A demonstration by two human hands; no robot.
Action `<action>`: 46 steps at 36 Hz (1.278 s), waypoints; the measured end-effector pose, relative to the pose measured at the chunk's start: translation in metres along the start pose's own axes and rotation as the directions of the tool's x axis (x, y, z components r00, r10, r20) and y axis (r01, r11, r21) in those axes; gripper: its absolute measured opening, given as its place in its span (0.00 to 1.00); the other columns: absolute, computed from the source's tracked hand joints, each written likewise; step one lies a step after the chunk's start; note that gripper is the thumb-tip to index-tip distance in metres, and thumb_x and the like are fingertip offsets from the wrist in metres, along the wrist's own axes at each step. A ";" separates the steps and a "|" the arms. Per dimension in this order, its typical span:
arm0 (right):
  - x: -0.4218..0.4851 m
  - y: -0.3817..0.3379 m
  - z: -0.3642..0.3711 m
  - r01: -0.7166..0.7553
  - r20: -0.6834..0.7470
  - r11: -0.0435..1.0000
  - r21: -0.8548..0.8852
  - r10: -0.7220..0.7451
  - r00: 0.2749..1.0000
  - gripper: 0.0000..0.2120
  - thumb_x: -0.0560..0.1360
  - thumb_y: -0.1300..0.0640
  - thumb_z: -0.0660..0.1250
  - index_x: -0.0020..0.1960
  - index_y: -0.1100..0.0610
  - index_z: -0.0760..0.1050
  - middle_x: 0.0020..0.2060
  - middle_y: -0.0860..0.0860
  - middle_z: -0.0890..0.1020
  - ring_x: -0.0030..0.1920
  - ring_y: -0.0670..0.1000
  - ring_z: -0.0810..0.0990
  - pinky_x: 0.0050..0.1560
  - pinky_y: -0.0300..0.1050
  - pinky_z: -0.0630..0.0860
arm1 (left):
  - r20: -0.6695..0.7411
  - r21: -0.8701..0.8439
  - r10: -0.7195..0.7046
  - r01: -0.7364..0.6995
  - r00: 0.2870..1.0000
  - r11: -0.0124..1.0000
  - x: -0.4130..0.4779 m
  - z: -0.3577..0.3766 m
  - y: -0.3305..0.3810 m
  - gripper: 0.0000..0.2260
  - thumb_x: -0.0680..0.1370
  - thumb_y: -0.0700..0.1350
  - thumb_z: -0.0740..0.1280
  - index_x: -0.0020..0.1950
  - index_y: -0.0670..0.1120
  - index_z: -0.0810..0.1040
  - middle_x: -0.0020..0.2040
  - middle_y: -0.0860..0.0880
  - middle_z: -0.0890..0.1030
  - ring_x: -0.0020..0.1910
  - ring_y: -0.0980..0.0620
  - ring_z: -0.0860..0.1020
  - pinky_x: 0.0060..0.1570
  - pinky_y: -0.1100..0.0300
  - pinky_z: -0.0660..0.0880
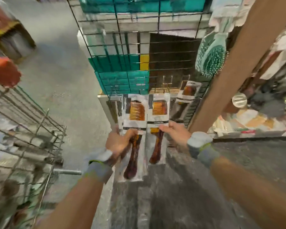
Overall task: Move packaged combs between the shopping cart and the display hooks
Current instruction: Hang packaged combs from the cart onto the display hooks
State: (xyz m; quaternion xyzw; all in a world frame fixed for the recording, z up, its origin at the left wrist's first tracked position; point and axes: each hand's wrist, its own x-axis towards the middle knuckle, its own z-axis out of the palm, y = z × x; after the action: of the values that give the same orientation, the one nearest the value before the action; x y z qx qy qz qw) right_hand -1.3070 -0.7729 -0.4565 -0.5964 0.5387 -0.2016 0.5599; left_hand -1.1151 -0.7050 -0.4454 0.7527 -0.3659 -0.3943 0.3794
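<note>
**Comb packs:** amber, two in hand, low on the wire grid (139, 47).
- **Left pack** (135, 113): the left hand (119, 142) has its fingers curled round the handle end. It looks like a bunch of several packs.
- **Right pack** (158, 113): the right hand (173, 132) pinches it at mid-height, fingers narrow.
- **Third pack** (186, 96): hangs just to the right, untouched.

**Hooks** (167, 81): just above the pack tops. Blur hides whether any hang-hole is on one.

**Cart** (31, 126): to the left, well apart from the packs.

**Risks, as judged:**
- Pulling while a hole sits on a hook would tear the card or bend the hook.
- The left bunch could fan out and drop a pack to the floor.
- The light right pinch could slip.
- The right arm might knock the brush (211, 58) hanging above it.
</note>
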 end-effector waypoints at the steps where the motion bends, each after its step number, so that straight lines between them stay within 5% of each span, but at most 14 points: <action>1: 0.000 -0.003 -0.001 -0.005 -0.019 0.998 0.066 0.007 1.000 0.05 0.79 0.56 0.62 0.44 0.52 0.74 0.38 0.47 0.78 0.34 0.44 0.73 0.30 0.32 0.67 | 0.010 -0.010 0.021 -0.021 1.000 1.000 0.002 -0.002 0.003 0.30 0.60 0.61 0.69 0.59 0.49 0.79 0.52 0.48 0.84 0.49 0.48 0.81 0.53 0.53 0.77; 3: 0.015 0.015 0.008 0.050 -0.040 0.988 0.144 -0.045 0.998 0.04 0.77 0.53 0.65 0.49 0.53 0.76 0.38 0.47 0.79 0.34 0.44 0.73 0.34 0.37 0.70 | -0.030 -0.103 0.069 -0.072 0.997 0.992 0.010 0.007 -0.018 0.24 0.63 0.57 0.70 0.57 0.49 0.79 0.52 0.48 0.84 0.50 0.48 0.82 0.54 0.52 0.77; 6: 0.037 0.031 0.013 0.125 -0.065 0.984 0.125 -0.117 0.991 0.13 0.75 0.49 0.67 0.56 0.53 0.79 0.49 0.49 0.83 0.47 0.49 0.80 0.52 0.48 0.75 | -0.050 -0.245 0.122 -0.131 0.991 0.961 0.022 0.016 -0.034 0.10 0.71 0.47 0.72 0.50 0.49 0.79 0.48 0.48 0.85 0.49 0.46 0.82 0.57 0.47 0.78; 10: 0.060 0.055 0.021 0.201 -0.075 0.971 0.126 -0.193 0.978 0.13 0.74 0.46 0.68 0.56 0.48 0.79 0.54 0.45 0.82 0.56 0.48 0.80 0.64 0.52 0.73 | -0.112 -0.349 0.185 -0.212 0.976 0.913 0.028 0.026 -0.055 0.08 0.74 0.41 0.71 0.52 0.49 0.79 0.54 0.44 0.84 0.54 0.46 0.82 0.60 0.48 0.76; 17: 0.079 0.073 0.033 0.317 -0.089 0.928 0.196 -0.305 0.948 0.17 0.64 0.37 0.70 0.50 0.41 0.81 0.52 0.42 0.83 0.56 0.49 0.81 0.63 0.55 0.73 | -0.158 -0.406 0.209 -0.256 0.965 0.877 0.038 0.037 -0.074 0.05 0.76 0.40 0.69 0.48 0.49 0.77 0.53 0.44 0.84 0.52 0.44 0.82 0.57 0.49 0.78; 22: 0.082 0.078 0.033 0.415 -0.169 0.886 0.204 -0.386 0.907 0.07 0.75 0.52 0.67 0.53 0.49 0.79 0.45 0.45 0.83 0.37 0.39 0.78 0.42 0.36 0.73 | -0.202 -0.367 0.277 -0.335 0.939 0.868 0.050 0.052 -0.081 0.04 0.75 0.42 0.70 0.48 0.50 0.78 0.52 0.47 0.84 0.51 0.46 0.83 0.57 0.47 0.78; 25: 0.080 0.080 0.031 0.400 -0.198 0.899 0.178 -0.365 0.910 0.05 0.76 0.55 0.66 0.50 0.50 0.79 0.47 0.47 0.83 0.47 0.48 0.82 0.53 0.47 0.77 | -0.212 -0.369 0.272 -0.335 0.939 0.867 0.056 0.059 -0.083 0.04 0.74 0.45 0.71 0.47 0.51 0.78 0.50 0.48 0.84 0.50 0.47 0.83 0.58 0.47 0.78; 29: 0.078 0.090 0.015 0.404 -0.249 0.911 0.077 -0.375 0.893 0.03 0.76 0.55 0.66 0.45 0.48 0.78 0.47 0.47 0.83 0.51 0.51 0.81 0.56 0.48 0.76 | -0.261 -0.366 0.209 -0.296 0.943 0.882 0.068 0.073 -0.087 0.26 0.59 0.62 0.72 0.51 0.49 0.79 0.48 0.49 0.85 0.47 0.46 0.83 0.55 0.45 0.78; 33: 0.072 0.096 0.003 0.421 -0.266 0.907 -0.011 -0.409 0.873 0.04 0.76 0.53 0.65 0.51 0.48 0.77 0.45 0.48 0.82 0.41 0.46 0.78 0.42 0.39 0.72 | -0.244 -0.375 0.213 -0.294 0.946 0.879 0.072 0.079 -0.090 0.28 0.58 0.61 0.73 0.54 0.49 0.79 0.48 0.49 0.85 0.46 0.46 0.84 0.55 0.44 0.78; 39: 0.058 0.095 -0.010 0.512 -0.210 0.859 -0.013 -0.503 0.839 0.08 0.77 0.57 0.66 0.51 0.44 0.74 0.46 0.37 0.80 0.50 0.41 0.79 0.52 0.35 0.74 | -0.206 -0.359 0.237 -0.299 0.949 0.884 0.075 0.086 -0.087 0.15 0.68 0.54 0.75 0.49 0.52 0.76 0.49 0.50 0.84 0.48 0.46 0.82 0.57 0.45 0.77; 41: 0.054 0.092 -0.010 0.529 -0.214 0.849 0.005 -0.515 0.830 0.09 0.76 0.58 0.66 0.51 0.44 0.75 0.48 0.38 0.81 0.54 0.44 0.79 0.59 0.41 0.74 | -0.203 -0.358 0.246 -0.306 0.948 0.882 0.072 0.086 -0.082 0.13 0.70 0.52 0.75 0.50 0.52 0.76 0.50 0.49 0.83 0.48 0.47 0.82 0.57 0.46 0.77; 46: 0.049 0.086 -0.009 0.550 -0.276 0.828 0.109 -0.506 0.817 0.09 0.76 0.59 0.66 0.54 0.47 0.77 0.51 0.42 0.82 0.57 0.46 0.79 0.64 0.48 0.73 | -0.204 -0.342 0.263 -0.321 0.943 0.883 0.071 0.082 -0.082 0.25 0.67 0.55 0.76 0.60 0.47 0.76 0.53 0.49 0.82 0.51 0.48 0.81 0.58 0.46 0.76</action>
State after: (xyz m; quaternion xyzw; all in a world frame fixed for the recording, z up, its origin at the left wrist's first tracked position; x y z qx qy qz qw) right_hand -1.3334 -0.8018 -0.5482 -0.6403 0.3929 -0.4673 0.4661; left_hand -1.1361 -0.7522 -0.5709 0.6315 -0.3642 -0.3358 0.5965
